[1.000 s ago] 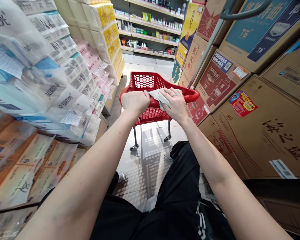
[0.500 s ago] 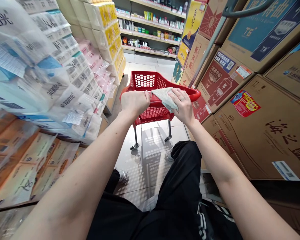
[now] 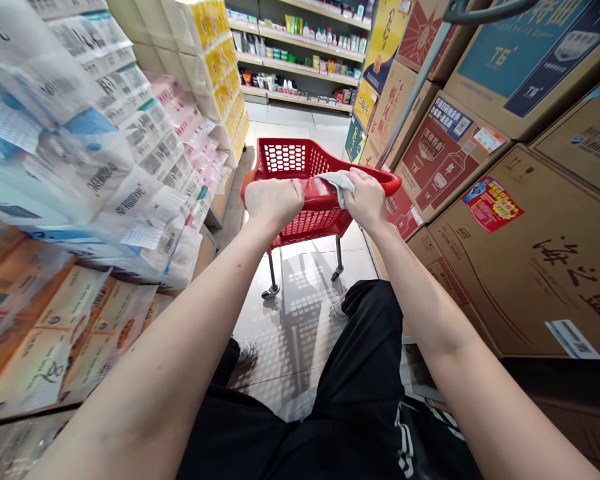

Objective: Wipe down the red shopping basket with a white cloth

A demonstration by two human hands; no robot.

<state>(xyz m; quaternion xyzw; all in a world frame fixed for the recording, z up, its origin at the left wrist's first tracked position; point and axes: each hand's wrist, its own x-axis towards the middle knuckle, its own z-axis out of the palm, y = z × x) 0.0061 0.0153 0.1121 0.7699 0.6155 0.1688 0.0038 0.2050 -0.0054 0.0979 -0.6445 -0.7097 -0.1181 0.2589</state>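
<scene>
A red plastic shopping cart [image 3: 286, 160] with a perforated basket stands on the floor in front of me. My left hand [image 3: 274, 203] is closed around the left part of its handle bar. On the right part of the handle, my right hand [image 3: 367, 200] grips a pale grey-white cloth [image 3: 339, 181], pressing it against the red bar with the fingers curled over. One end of the cloth sticks out toward the middle of the handle. Between the two hands a stretch of the handle [image 3: 317, 195] shows bare and glossy.
Stacked tissue packs [image 3: 145, 133] line the left side, with orange packs [image 3: 80, 327] below. Cardboard cartons [image 3: 520, 267] rise on the right, beside a grey metal pole [image 3: 415, 93]. Shelves of bottles and tubes [image 3: 305, 60] stand ahead. Tiled floor [image 3: 285, 347] lies under the cart.
My right hand has closed more tightly over the cloth, which is now bunched up with less of it showing on the handle. My left hand keeps its hold on the cart handle.
</scene>
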